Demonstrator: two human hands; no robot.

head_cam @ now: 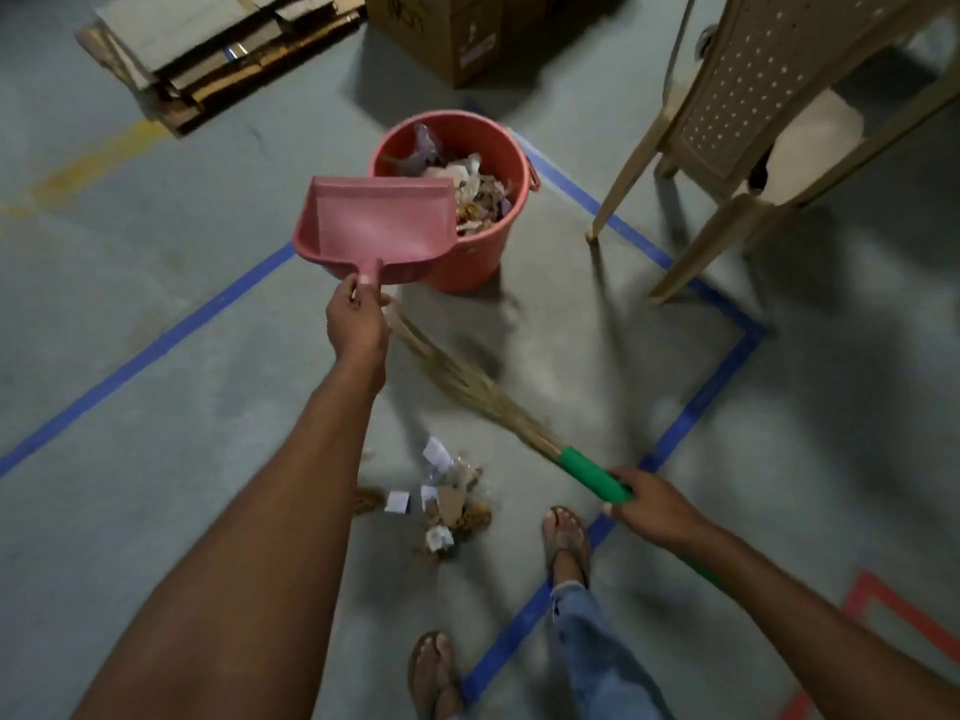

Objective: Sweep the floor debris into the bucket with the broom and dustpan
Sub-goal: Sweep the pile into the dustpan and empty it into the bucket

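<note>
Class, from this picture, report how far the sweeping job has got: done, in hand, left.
Done: the bucket already holds litter. In hand: the left hand holds the empty-looking dustpan by the bucket; the right hand grips the broom. Left: a debris pile lies on the floor.

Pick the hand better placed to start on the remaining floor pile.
Right. The right hand grips the broom beside the debris pile; the left hand holds the dustpan up by the bucket, farther away.
</note>
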